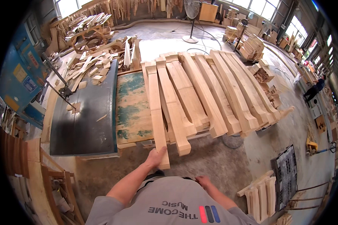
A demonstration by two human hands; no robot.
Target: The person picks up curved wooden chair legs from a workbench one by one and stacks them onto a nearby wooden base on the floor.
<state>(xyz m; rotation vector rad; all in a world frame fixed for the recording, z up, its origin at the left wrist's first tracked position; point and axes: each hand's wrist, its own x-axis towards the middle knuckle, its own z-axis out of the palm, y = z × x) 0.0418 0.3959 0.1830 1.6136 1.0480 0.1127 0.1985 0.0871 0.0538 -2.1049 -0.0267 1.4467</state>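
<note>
My right hand (204, 181) rests loosely curled and empty at my waist; my left hand (155, 156) grips the near end of the leftmost timber (156, 112), which overhangs the surface (131, 108) beside other stacked shaped timbers (214, 93).

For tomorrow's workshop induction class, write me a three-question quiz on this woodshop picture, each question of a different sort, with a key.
1. True or false: the left hand grips the near end of the leftmost plank.
2. Where is the right hand? A on a plank; B by the person's waist, holding nothing; C on the fan.
3. Fill in: the green-stained board lies to the ____ of the planks.

Key: 1 true; 2 B; 3 left.
</note>
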